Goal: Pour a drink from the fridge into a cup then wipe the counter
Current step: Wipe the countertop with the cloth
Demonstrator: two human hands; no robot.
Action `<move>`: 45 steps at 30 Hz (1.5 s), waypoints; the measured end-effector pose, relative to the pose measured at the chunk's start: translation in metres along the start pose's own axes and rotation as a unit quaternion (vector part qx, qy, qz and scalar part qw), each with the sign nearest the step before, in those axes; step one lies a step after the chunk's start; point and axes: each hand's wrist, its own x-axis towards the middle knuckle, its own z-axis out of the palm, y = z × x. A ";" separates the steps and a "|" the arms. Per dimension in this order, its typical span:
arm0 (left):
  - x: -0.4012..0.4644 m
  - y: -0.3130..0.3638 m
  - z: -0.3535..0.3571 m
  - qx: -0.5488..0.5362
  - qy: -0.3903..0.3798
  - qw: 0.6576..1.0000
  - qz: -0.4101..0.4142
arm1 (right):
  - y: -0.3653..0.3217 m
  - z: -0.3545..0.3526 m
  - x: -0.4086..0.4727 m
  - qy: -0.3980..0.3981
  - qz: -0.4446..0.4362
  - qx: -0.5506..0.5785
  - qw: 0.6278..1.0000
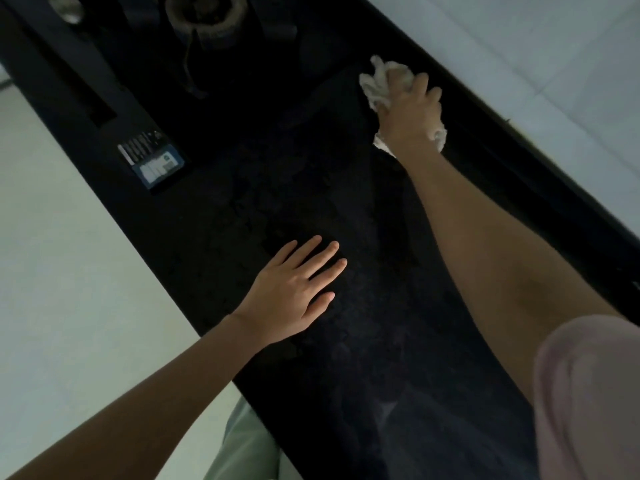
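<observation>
The right hand [410, 110] gripped a crumpled white cloth [377, 81] against the dark speckled stone desk [363, 323]. The left hand [294, 292] lay flat there, fingers spread.

A home kitchen, dimly lit, seen from above a dark worktop.

The long black speckled surface [311, 209] runs between pale walls and a pale tiled floor [62, 271]. At its far end sits a gas hob [194, 39] with a round burner [204, 15] and dark pan supports, the plainest sign of a cooking space. A small blue-labelled packet [154, 161] lies near the surface's edge. A crumpled white cloth [384, 81] is pressed to the stone under the right hand [408, 112], ordinary household cleaning.
</observation>
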 end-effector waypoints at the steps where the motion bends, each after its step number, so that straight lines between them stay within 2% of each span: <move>1: 0.000 0.000 0.000 -0.001 -0.001 1.000 -0.001 | -0.009 -0.003 -0.010 0.001 -0.014 0.009 1.000; 3: 0.000 0.001 0.000 -0.005 -0.001 1.000 -0.003 | -0.032 -0.006 -0.039 0.004 -0.097 0.019 0.995; 6: 0.001 0.002 -0.001 -0.010 -0.004 1.000 -0.006 | -0.063 -0.004 -0.081 0.017 -0.273 0.052 0.960; 8: 0.001 0.002 -0.002 -0.007 -0.005 1.000 -0.003 | -0.068 -0.005 -0.082 0.015 -0.320 0.060 0.946; 10: 0.001 0.001 -0.003 -0.005 -0.007 1.000 0.001 | -0.056 -0.006 -0.059 0.000 -0.287 0.048 0.957; 14: 0.001 0.001 -0.002 -0.005 -0.007 1.000 -0.001 | -0.005 -0.009 -0.004 -0.031 -0.086 0.025 0.995; 16: 0.001 0.002 -0.001 -0.010 -0.003 1.000 -0.006 | 0.004 -0.010 -0.005 -0.042 -0.051 0.024 0.998; 23: 0.001 0.005 0.001 -0.006 -0.007 1.000 -0.011 | -0.020 -0.014 -0.129 -0.016 -0.249 0.062 0.967; 25: 0.000 0.006 -0.001 0.013 -0.017 1.000 -0.007 | -0.005 -0.015 -0.137 -0.015 -0.237 0.058 0.970; 28: -0.004 0.008 -0.007 0.029 -0.010 0.999 -0.021 | 0.037 -0.014 -0.124 -0.028 -0.107 0.028 0.994; 31: -0.013 0.013 -0.016 0.027 0.001 0.999 -0.045 | 0.066 -0.018 -0.133 -0.030 0.050 0.048 0.997; 33: -0.021 0.011 -0.023 0.035 -0.005 0.998 -0.049 | 0.060 -0.019 -0.150 -0.022 0.081 0.051 0.995; 37: -0.046 -0.015 -0.037 0.037 -0.002 0.995 -0.093 | 0.004 -0.021 -0.198 -0.021 0.007 0.056 0.998; 41: -0.071 -0.058 -0.045 0.041 -0.033 0.989 -0.140 | -0.044 -0.022 -0.265 0.019 -0.102 0.085 0.991; 45: -0.080 -0.098 -0.045 0.044 -0.043 0.987 -0.148 | -0.031 -0.022 -0.282 0.025 -0.129 0.088 0.987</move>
